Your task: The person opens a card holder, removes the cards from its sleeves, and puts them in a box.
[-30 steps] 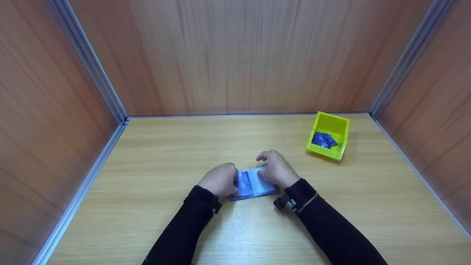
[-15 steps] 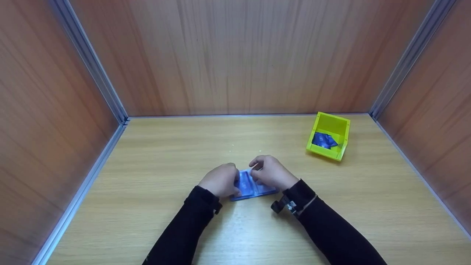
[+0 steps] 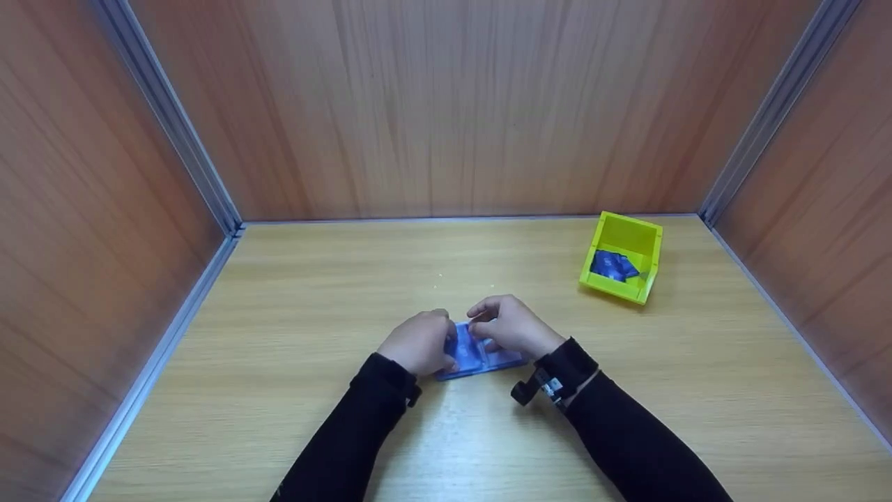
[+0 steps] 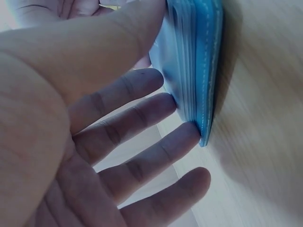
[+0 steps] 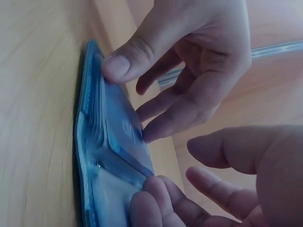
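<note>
An open blue card holder [image 3: 504, 360] with stitched covers and clear plastic sleeves [image 5: 125, 118] lies on the table between the hands. My left hand [image 3: 418, 341] grips its left half across the sleeves, thumb at the near edge and fingertips at the far edge. The left wrist view shows the stack of sleeves and the stitched cover [image 4: 209, 61] edge-on. Over the holder's middle is my right hand [image 3: 517, 326], its lower fingertips by the fold and its thumb and index finger apart in the right wrist view. The right hand hides part of the right half.
A yellow-green bin [image 3: 630, 233] stands at the back right of the wooden table [image 3: 306, 293], with dark blue packets [image 3: 613, 265] inside. Wood panels [image 3: 446, 111] with metal corner strips close off the back and both sides. Small white specks dot the tabletop.
My right hand has moved left from the holder's right half to its middle, its thumb and index finger drawing closer together. My left hand and the holder have stayed nearly still.
</note>
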Action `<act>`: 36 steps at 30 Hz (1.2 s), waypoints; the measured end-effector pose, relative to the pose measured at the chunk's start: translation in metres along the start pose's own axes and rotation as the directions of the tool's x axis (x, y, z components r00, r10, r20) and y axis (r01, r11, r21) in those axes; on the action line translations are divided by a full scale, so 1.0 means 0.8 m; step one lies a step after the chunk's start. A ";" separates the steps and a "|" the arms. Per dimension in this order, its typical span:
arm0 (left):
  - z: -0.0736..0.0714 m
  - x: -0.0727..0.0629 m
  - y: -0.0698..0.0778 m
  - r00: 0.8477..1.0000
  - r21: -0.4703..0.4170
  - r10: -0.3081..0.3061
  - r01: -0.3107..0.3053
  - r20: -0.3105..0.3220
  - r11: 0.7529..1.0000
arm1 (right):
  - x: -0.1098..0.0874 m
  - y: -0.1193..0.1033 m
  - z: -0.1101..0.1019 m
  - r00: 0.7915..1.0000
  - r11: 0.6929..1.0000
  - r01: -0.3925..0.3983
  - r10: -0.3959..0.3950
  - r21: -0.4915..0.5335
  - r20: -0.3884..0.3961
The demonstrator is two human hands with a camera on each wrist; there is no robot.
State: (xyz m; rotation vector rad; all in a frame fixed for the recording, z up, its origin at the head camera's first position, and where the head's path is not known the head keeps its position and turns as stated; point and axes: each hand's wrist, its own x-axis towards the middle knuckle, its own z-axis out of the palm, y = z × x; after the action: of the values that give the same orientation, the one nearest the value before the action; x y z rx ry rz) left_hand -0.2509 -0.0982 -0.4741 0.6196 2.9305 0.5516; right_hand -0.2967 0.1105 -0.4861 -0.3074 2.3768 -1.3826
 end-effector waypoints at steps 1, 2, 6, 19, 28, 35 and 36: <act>0.000 0.000 0.000 1.000 -0.001 0.000 0.000 0.003 1.000 | 0.000 -0.001 0.000 1.000 1.000 -0.003 0.003 -0.012 -0.007; -0.001 0.000 0.000 1.000 -0.006 -0.002 0.002 0.008 1.000 | -0.001 -0.002 0.000 1.000 1.000 -0.007 0.007 -0.026 -0.016; -0.004 -0.001 -0.002 0.999 -0.033 -0.024 0.025 0.024 0.999 | -0.002 -0.006 0.003 0.999 0.997 -0.006 0.003 -0.082 -0.040; -0.004 -0.002 0.002 0.999 -0.030 -0.046 0.047 0.022 0.998 | -0.001 -0.005 0.001 0.999 0.997 -0.034 0.031 -0.069 -0.042; -0.001 -0.002 0.002 1.000 0.006 -0.019 0.019 0.018 1.000 | 0.002 0.004 -0.001 1.000 1.000 0.015 -0.014 0.027 -0.020; 0.001 -0.001 0.003 1.000 0.007 -0.010 0.010 0.018 1.000 | 0.005 0.009 -0.001 1.000 0.999 0.030 -0.030 0.030 -0.003; 0.000 -0.001 0.003 1.000 0.003 -0.012 0.012 0.018 1.000 | 0.005 0.009 -0.001 0.999 0.999 0.033 -0.033 0.031 -0.003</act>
State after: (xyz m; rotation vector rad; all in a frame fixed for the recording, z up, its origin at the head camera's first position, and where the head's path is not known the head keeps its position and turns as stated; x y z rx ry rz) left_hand -0.2491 -0.0965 -0.4736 0.6035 2.9166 0.5378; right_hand -0.3008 0.1130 -0.4930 -0.3381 2.3596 -1.4344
